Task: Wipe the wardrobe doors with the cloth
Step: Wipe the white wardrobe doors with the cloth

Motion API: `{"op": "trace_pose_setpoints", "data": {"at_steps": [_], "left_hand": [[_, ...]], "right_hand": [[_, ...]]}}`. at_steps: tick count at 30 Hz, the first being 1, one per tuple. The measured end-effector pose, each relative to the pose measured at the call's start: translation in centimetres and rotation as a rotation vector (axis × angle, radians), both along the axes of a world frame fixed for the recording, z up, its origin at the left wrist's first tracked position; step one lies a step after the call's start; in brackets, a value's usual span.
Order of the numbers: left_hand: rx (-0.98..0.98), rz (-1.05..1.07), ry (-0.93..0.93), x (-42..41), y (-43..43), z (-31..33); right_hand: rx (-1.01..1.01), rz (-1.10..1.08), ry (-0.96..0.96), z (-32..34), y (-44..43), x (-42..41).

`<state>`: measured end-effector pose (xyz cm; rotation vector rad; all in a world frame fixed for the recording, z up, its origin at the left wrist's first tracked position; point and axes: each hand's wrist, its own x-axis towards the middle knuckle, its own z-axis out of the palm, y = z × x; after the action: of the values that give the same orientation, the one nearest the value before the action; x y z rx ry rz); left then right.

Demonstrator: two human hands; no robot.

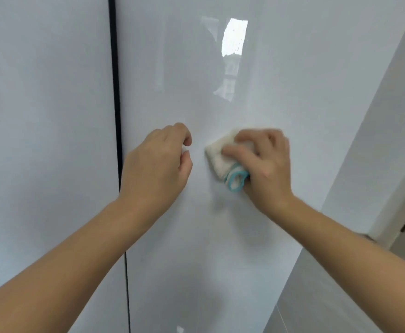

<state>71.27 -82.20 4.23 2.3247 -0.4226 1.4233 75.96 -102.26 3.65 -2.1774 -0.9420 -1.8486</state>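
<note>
Soft, light folded cloth (220,157), pressed flat to glossy wardrobe door (220,68) under right hand (263,164); best held by folded bulk. Left hand (158,164) loosely curled, empty.

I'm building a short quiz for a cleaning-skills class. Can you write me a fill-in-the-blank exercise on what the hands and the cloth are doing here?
1. The white cloth with the teal edge is pressed against the door by the ____ hand.
2. The left hand holds ____.
3. Both hands are in front of the door panel to the ____ of the dark vertical gap.

Missing words: right; nothing; right
</note>
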Motion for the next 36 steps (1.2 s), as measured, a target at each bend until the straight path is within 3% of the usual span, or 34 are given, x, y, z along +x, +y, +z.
{"op": "trace_pose_setpoints", "data": {"at_steps": [5, 9, 16, 22, 30, 36], "left_hand": [[0.061, -0.058, -0.078, 1.0, 0.1, -4.8], [0.173, -0.129, -0.021, 1.9, 0.1, -10.8], [0.164, -0.191, 0.178, -0.5, -0.2, -19.6], [0.106, -0.209, 0.340, -1.6, -0.2, -24.9], [0.108, -0.218, 0.344, -1.3, -4.7, -26.4], [0.145, -0.085, 0.251, 0.1, -5.5, -26.5]], "right_hand": [[-0.301, 0.070, 0.047, -13.4, -1.8, 0.3], [-0.568, 0.025, 0.149, -22.4, -3.0, 0.3], [-0.544, 0.020, 0.200, -24.3, -2.6, -0.5], [-0.277, -0.021, 0.247, -23.2, -3.3, -1.6], [-0.069, -0.062, 0.392, -23.1, -2.3, -2.4], [-0.120, -0.099, 0.372, -23.7, -3.5, -3.3]]}}
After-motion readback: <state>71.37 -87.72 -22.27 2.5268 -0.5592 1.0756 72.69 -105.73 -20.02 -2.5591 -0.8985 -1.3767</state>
